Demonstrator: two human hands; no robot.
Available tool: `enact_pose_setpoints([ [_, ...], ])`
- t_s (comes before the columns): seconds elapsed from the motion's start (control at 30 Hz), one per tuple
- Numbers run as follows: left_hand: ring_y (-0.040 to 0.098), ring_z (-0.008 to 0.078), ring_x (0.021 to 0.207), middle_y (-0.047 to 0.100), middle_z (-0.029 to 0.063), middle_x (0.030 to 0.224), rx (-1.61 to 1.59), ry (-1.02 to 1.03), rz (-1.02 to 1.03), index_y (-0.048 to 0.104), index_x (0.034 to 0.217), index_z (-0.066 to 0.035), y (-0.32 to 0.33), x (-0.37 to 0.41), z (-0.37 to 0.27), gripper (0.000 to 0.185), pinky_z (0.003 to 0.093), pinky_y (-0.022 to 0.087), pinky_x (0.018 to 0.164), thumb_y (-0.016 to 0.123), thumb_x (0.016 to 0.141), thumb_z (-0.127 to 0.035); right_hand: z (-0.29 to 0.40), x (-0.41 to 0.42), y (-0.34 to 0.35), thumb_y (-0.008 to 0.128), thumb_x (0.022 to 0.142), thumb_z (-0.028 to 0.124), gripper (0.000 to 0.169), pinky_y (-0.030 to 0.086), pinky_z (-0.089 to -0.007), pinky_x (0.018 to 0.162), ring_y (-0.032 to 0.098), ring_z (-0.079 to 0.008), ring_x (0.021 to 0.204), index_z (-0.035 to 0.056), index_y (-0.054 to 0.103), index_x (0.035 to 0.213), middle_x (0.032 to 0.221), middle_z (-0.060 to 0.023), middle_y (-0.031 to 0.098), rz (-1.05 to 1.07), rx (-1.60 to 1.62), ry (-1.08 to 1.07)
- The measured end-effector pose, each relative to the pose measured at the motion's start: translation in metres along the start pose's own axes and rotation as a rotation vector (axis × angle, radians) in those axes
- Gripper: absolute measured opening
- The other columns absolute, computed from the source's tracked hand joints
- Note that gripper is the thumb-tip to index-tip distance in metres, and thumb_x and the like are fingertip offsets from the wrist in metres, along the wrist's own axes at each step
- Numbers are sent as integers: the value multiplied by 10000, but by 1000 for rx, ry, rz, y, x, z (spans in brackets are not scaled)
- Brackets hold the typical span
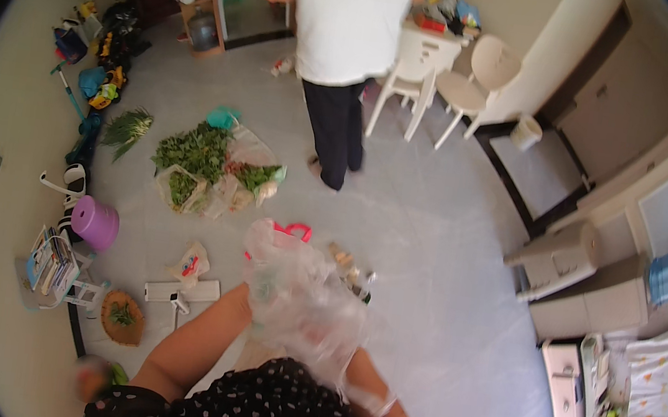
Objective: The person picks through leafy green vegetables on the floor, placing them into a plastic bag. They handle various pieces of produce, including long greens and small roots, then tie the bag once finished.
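A bundle of crumpled translucent plastic bags (308, 306) is up in front of my body, with whitish, pink and greenish parts. My left forearm (196, 342) reaches to its left side, and my right forearm (378, 398) passes under its lower right part. Both hands are hidden by the film, so their grip does not show. A loose end of plastic (371, 403) hangs over my right forearm. Past the bundle's far edge pokes a bright pink-red curved piece (299, 231), its lower part covered. Small brownish scraps (343, 257) lie on the floor just beyond.
Leafy greens (196, 149) in opened bags and green onions (129, 128) lie on the floor ahead. A person in a white shirt (352, 21) stands beyond, near white chairs (420, 61). At left are a purple stool (95, 222), a woven basket (121, 332) and a flat mop head (182, 291).
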State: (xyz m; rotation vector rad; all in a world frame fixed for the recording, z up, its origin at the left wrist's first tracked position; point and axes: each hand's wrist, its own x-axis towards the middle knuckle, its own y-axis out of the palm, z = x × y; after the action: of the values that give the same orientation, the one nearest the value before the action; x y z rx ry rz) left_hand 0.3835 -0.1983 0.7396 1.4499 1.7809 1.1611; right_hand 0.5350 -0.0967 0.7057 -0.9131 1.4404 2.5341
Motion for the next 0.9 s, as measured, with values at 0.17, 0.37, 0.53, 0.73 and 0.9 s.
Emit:
enact_pose_setpoints([
  [0.17, 586, 131, 794, 603, 9, 902, 615, -95, -251, 607, 916, -45, 4, -10, -13, 131, 280, 489, 742, 580, 791, -18, 68, -25, 4, 397, 932, 327, 316, 165, -200, 386, 209, -45, 453, 168, 361, 662, 565, 71, 262, 194, -113, -195],
  [0.37, 595, 144, 740, 604, 38, 834, 584, 55, -604, 614, 900, -49, -3, 9, -6, 118, 289, 515, 640, 551, 819, -107, 50, -13, 15, 408, 929, 310, 301, 246, -206, 425, 286, -55, 485, 136, 408, 684, 590, 56, 328, -220, -230, -473],
  [0.53, 547, 118, 680, 570, 14, 797, -19, -200, -341, 564, 862, -69, -2, -3, 28, 93, 267, 470, 592, 502, 830, -130, 19, -21, 37, 421, 904, 253, 222, 246, -208, 410, 313, -58, 490, 122, 460, 730, 611, 43, 368, -119, -146, -312],
  [0.73, 512, 108, 695, 540, 13, 787, 914, -93, -342, 553, 774, -77, -40, -1, 34, 26, 249, 423, 590, 536, 791, -89, 26, -11, -29, 415, 890, 219, 212, 156, -202, 388, 227, -42, 435, 138, 427, 694, 560, 61, 297, 224, 6, -96],
  [0.9, 565, 163, 793, 584, 53, 848, 1075, -45, 15, 625, 811, -32, -1, 13, 20, 104, 255, 451, 705, 598, 733, 31, 69, -24, -24, 457, 877, 178, 210, 258, -245, 393, 343, -92, 443, 80, 490, 695, 534, 32, 389, -139, -472, -349],
])
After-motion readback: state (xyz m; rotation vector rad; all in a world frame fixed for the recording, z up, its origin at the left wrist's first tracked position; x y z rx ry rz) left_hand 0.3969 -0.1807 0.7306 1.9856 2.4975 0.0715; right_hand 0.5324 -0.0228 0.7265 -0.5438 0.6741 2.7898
